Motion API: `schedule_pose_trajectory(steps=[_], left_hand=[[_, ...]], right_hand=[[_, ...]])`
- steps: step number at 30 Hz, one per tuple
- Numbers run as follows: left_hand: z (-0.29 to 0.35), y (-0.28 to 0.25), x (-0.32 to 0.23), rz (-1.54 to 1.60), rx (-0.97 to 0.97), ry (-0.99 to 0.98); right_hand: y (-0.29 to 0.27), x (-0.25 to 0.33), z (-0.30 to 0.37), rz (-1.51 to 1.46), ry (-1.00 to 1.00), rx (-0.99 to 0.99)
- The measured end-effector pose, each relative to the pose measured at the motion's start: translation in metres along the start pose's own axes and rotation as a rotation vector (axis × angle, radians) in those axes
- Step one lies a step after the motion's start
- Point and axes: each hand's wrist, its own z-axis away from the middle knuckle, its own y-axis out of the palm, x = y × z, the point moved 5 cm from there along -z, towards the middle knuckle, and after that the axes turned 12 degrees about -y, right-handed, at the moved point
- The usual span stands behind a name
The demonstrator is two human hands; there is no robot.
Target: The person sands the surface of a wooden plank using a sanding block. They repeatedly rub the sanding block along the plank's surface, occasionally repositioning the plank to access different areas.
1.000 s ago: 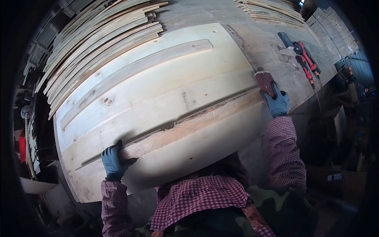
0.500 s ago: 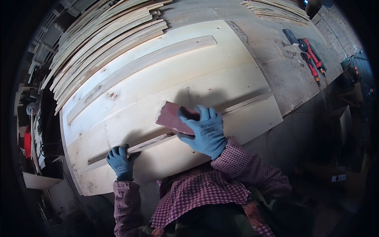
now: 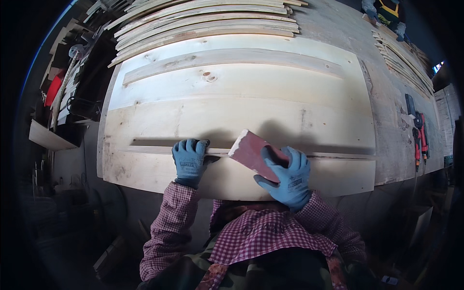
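Observation:
My left hand (image 3: 188, 162), in a blue-grey work glove, is closed around a narrow wooden strip (image 3: 340, 156) standing on edge along the near side of a pale board. My right hand (image 3: 288, 180), gloved alike, grips a reddish-brown sanding block or folded sandpaper (image 3: 253, 153) with a ragged pale end. It is tilted above the strip; whether it touches the wood I cannot tell. Beneath lies the pale wooden board (image 3: 241, 116), with knots and dark smudges. Farther back, a second strip (image 3: 232, 56) rests on it.
A stack of long wooden strips (image 3: 208, 24) covers the far left. More strips (image 3: 403, 63) lie at far right, near another person (image 3: 386, 12) at the top edge. Red-and-black power tools (image 3: 419, 137) lie on the worktable's right. A red object (image 3: 54, 89) stands at left.
The view has swung right, so the board now lies more level across it. My left hand sits farther along the strip, closer to my right hand, which still holds the sanding block.

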Motion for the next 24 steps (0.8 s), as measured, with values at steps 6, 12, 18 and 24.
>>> schedule_pose_trajectory(steps=[6, 12, 18, 24], left_hand=[[-0.008, -0.005, 0.005, 0.028, 0.049, 0.009], [0.006, 0.01, -0.027, 0.156, -0.03, 0.031], [0.002, 0.009, -0.029, 0.1, -0.045, 0.079], [0.003, 0.01, -0.028, 0.103, -0.075, 0.086]], right_hand=[[0.026, 0.01, -0.04, 0.067, -0.196, 0.123], [-0.021, 0.001, -0.019, -0.04, -0.247, 0.295], [-0.023, -0.043, -0.047, -0.721, 0.22, 0.132], [-0.02, -0.085, -0.091, -0.74, 0.381, 0.297]])
